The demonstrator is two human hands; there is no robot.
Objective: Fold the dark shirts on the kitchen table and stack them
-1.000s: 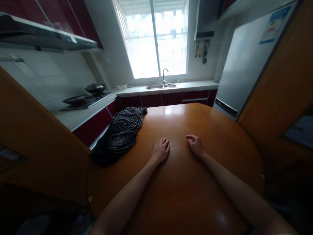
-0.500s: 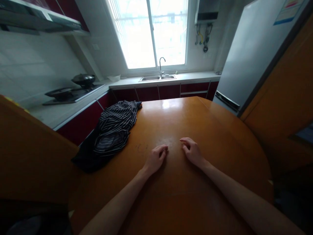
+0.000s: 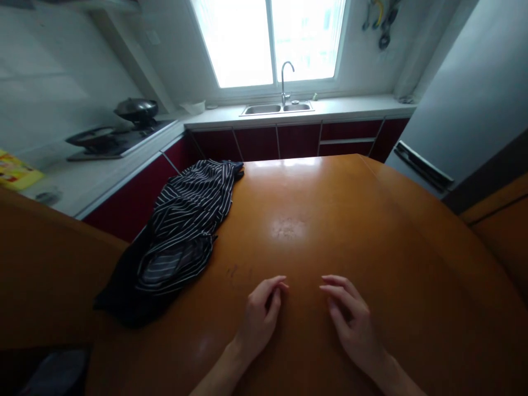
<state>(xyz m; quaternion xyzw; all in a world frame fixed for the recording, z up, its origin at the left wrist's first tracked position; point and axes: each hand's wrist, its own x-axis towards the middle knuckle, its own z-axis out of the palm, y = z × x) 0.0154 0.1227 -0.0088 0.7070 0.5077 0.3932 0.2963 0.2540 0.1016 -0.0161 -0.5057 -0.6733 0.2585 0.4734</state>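
Note:
On the wooden table (image 3: 305,192) lies a crumpled black garment with white stripes (image 3: 190,203), at the left edge. My left hand (image 3: 262,313) is at the near middle of the table, to the right of the garment and apart from it. Its fingers curve loosely, thumb apart from them, and nothing is in it. Facing it across a gap is my right hand (image 3: 352,319), fingers stretched and slightly bent, also holding nothing. Whether either hand touches the tabletop is hard to tell.
Behind the table runs a white counter with a steel sink (image 3: 264,109) and tap (image 3: 284,82). A covered wok (image 3: 136,109) and a pan (image 3: 93,138) stand on the stove at left. A grey fridge (image 3: 466,110) is at right, a yellow packet (image 3: 16,170) at far left.
Both hands have drawn back toward me, and turned from lying palm down to facing each other. The view has tipped lower and come nearer the table. The garment stays on the table.

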